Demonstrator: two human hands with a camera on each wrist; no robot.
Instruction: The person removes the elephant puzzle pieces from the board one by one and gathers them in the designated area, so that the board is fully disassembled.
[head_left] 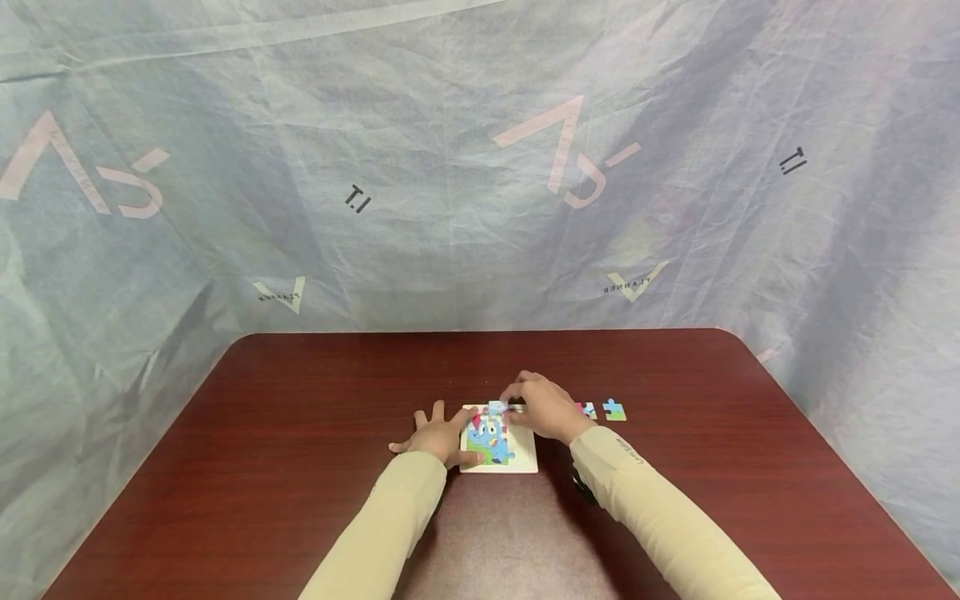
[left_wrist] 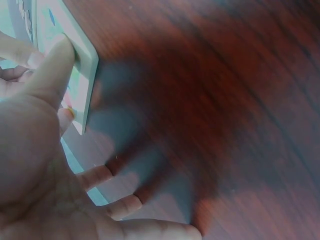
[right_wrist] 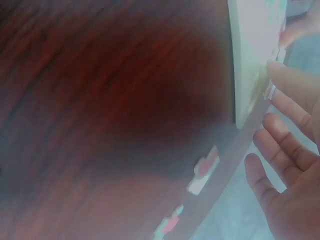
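Left hand (head_left: 433, 438): fingers spreading wide, bracing puzzle tray (head_left: 523, 450) on desk (head_left: 300, 433). Right hand (head_left: 546, 407): grip narrow, pinching puzzle piece (head_left: 497, 407) at tray's far edge, seemingly fitting it; next move probably needing aligning, pressing.

Reddish-brown table (head_left: 315, 442) — wood-grained, rounded far corners, grey cloth (head_left: 450, 250) behind (creased, letter-printed)

Reddish-brown table (head_left: 300, 400), cream puzzle board (head_left: 525, 450), blue-and-green loose piece (head_left: 613, 410), beige sleeves (head_left: 382, 521), grey printed curtain (head_left: 420, 108)
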